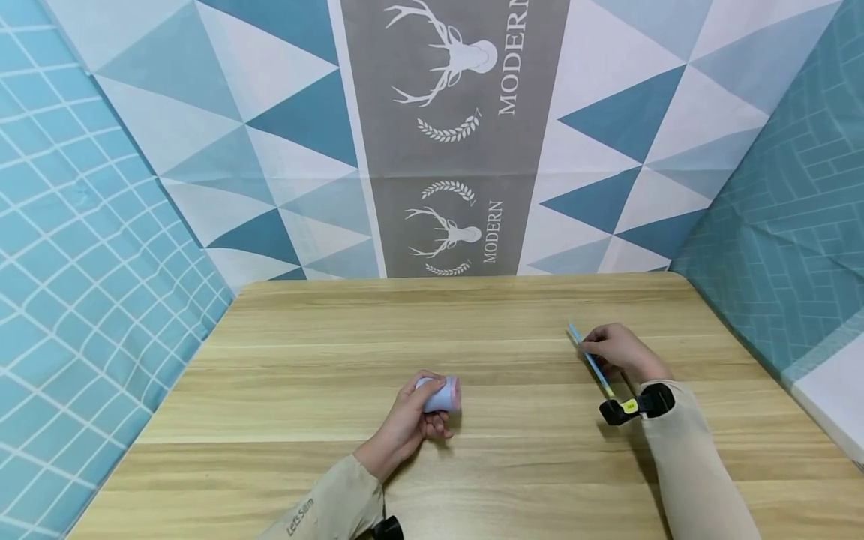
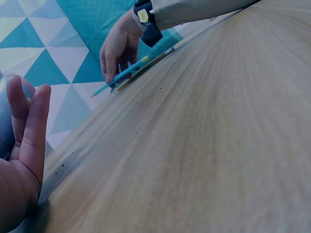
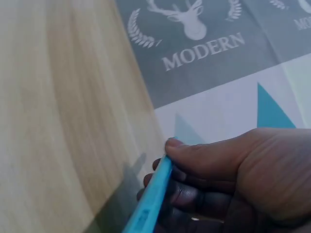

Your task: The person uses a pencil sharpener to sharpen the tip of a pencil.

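Observation:
In the head view my left hand [image 1: 412, 416] grips a small light-blue cylinder [image 1: 435, 395] with a pink end, held on its side over the middle of the table. Two of its fingers stand out straight in the left wrist view, where part of the blue cylinder [image 2: 6, 119] shows at the edge. Off to the right, my right hand [image 1: 619, 351] pinches a slim blue stick [image 1: 594, 367] with a yellow end between thumb and fingers. A second, brownish thin stick [image 2: 146, 69] lies along the table under that hand in the left wrist view.
The wooden table [image 1: 304, 360] stretches under both hands. Behind it hangs a patterned cloth [image 1: 445, 150] with deer heads and triangles. Tiled blue cloth [image 1: 81, 247] covers the left side, and a white surface [image 1: 833, 397] sits beyond the right edge.

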The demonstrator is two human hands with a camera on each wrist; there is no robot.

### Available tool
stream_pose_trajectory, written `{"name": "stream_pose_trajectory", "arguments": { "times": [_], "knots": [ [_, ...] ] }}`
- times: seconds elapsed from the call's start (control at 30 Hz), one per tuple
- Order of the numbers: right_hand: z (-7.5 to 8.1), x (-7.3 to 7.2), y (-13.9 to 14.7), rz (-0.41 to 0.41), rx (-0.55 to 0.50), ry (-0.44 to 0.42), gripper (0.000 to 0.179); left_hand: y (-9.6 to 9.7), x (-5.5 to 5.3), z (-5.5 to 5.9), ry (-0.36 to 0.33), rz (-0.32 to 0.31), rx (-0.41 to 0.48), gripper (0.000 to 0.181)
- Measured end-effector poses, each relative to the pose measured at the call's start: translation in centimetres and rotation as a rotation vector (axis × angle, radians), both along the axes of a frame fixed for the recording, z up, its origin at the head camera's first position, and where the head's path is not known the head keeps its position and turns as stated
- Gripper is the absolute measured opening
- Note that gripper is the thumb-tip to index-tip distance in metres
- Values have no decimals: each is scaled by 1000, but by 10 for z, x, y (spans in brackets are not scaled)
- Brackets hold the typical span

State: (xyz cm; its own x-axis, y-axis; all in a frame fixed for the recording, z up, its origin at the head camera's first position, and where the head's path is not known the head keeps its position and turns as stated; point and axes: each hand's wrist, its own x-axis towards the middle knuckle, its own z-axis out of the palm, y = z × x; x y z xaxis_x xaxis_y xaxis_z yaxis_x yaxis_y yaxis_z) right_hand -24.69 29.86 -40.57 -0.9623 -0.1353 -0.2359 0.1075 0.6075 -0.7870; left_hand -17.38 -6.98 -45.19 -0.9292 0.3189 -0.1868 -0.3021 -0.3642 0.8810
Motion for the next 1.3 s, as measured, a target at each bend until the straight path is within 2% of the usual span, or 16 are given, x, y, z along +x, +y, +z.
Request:
{"name": "stream_pose_trajectory", "arguments": {
  "times": [0.2, 0.43, 0.73, 0.9, 1.07, 1.3],
  "knots": [
    [-6, 0, 1, -1, 34, -32, 21, 0, 0, 0, 4, 0, -2, 9],
    [-10, -2, 0, -24, 94, 0, 19, 0, 0, 0, -5, -7, 18, 7],
    [-12, -3, 1, -23, 90, -3, 19, -4, -3, 2, -10, -55, 74, 13],
    [-10, -2, 2, -39, 66, -31, 19, -12, -10, 9, -31, -37, 116, 30],
    [-9, -1, 2, -32, 56, -41, 19, -21, -16, 19, -53, -33, 155, 28],
    [-4, 0, 3, -13, 55, -49, 21, -36, -21, 31, -35, -123, 261, 34]
  ]
}}
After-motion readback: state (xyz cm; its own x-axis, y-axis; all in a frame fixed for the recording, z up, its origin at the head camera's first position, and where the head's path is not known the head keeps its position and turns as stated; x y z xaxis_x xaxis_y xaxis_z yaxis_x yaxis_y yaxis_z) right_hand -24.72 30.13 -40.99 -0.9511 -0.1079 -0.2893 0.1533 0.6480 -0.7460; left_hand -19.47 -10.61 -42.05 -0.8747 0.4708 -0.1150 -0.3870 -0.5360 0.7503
